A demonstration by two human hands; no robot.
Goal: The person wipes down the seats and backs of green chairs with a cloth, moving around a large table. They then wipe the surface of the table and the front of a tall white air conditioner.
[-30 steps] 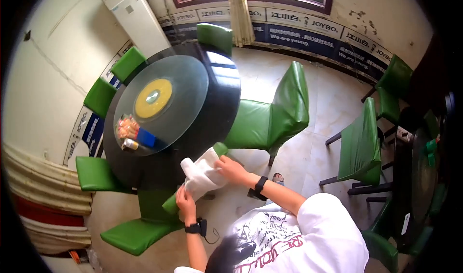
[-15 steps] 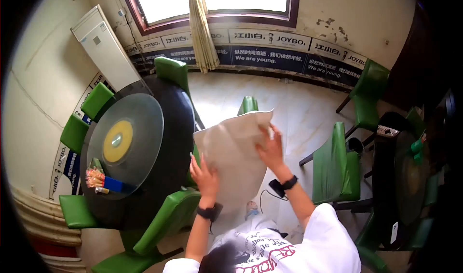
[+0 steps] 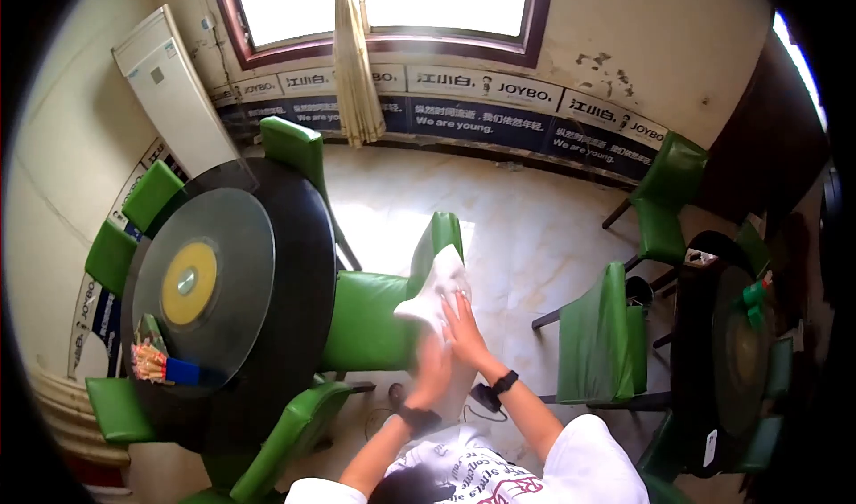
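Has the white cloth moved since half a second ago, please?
Yes. The white cloth was spread wide, held up in front of the floor; now it is bunched and lower, pressed on the green chair's backrest by both hands.

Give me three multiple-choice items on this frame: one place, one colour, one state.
1. Where is the white cloth?
A. On the backrest of the green padded chair
B. On the round glass turntable
C. On the floor by the window

2. What colour is the disc at the centre of the round glass turntable?
A. Red
B. Yellow
C. White

3. How do the person's hands stand?
A. Both in the air, clear of everything
B. Left hand and right hand both at the cloth
C. One hand on the turntable

Answers: 1 A, the cloth drapes over the chair's back; 2 B, the centre disc is yellow; 3 B, the right hand lies on the cloth, the blurred left just beneath it.
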